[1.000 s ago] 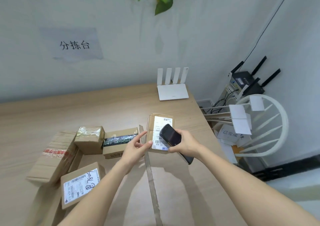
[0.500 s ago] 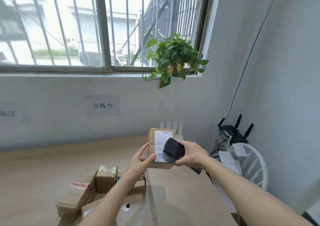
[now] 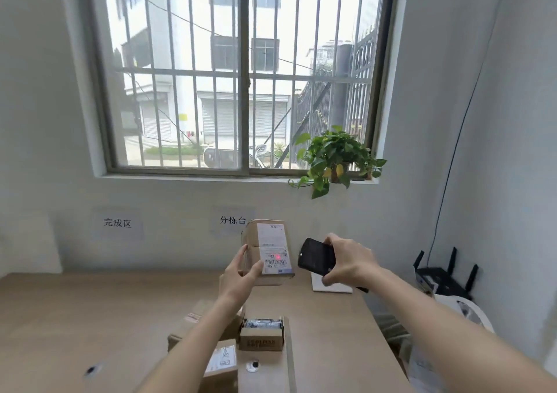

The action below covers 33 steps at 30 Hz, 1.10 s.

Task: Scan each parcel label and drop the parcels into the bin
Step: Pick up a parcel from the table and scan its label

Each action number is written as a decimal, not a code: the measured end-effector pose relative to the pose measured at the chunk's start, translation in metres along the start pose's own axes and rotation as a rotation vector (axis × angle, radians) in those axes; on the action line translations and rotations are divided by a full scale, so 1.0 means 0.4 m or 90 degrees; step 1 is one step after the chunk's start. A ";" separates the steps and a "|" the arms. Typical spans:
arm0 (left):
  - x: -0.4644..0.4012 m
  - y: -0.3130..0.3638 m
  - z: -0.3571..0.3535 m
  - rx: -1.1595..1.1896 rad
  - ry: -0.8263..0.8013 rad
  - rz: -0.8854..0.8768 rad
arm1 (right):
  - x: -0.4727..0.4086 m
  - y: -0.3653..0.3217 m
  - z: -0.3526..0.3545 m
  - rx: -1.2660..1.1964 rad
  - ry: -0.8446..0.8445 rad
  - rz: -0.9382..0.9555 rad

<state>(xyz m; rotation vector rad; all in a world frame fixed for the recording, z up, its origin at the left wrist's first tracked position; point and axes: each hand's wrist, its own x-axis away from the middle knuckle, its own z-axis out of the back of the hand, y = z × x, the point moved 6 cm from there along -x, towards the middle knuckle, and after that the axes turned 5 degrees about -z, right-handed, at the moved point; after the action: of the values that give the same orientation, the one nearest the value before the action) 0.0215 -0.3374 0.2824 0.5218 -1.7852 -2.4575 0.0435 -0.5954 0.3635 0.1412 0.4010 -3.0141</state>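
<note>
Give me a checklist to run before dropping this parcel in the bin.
1. Left hand grips parcel: ok.
2. Right hand holds scanner: ok.
3. Red scan light lands on label near the barcode: ok.
4. Scan registered: cannot tell.
5. Bin in sight: not ok, none visible.
6. Other parcels wait on the table: ok.

Left hand (image 3: 241,275) grips a cardboard parcel (image 3: 265,252) upright above the table (image 3: 90,317), label (image 3: 275,249) facing the camera. Red spot on the barcode. Right hand (image 3: 349,261) holds a black scanner (image 3: 316,257) just beside it. Further parcels (image 3: 261,334) below, partly blurred.
</note>
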 end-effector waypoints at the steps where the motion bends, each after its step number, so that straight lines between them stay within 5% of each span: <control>1: 0.030 0.010 0.022 0.000 0.014 0.002 | 0.028 -0.009 0.007 0.001 -0.001 0.012; 17: 0.437 0.023 0.491 -0.051 0.213 0.051 | 0.327 -0.373 -0.037 -0.028 -0.066 0.232; 33: 0.874 -0.115 1.409 -0.054 0.402 0.106 | 0.691 -1.339 -0.224 -0.040 -0.111 0.503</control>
<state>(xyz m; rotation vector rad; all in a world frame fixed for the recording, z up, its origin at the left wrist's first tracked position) -0.4722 0.1071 0.3107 0.9631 -1.3925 -1.9392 -0.2816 -0.0805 0.3856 0.0197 0.3222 -2.2131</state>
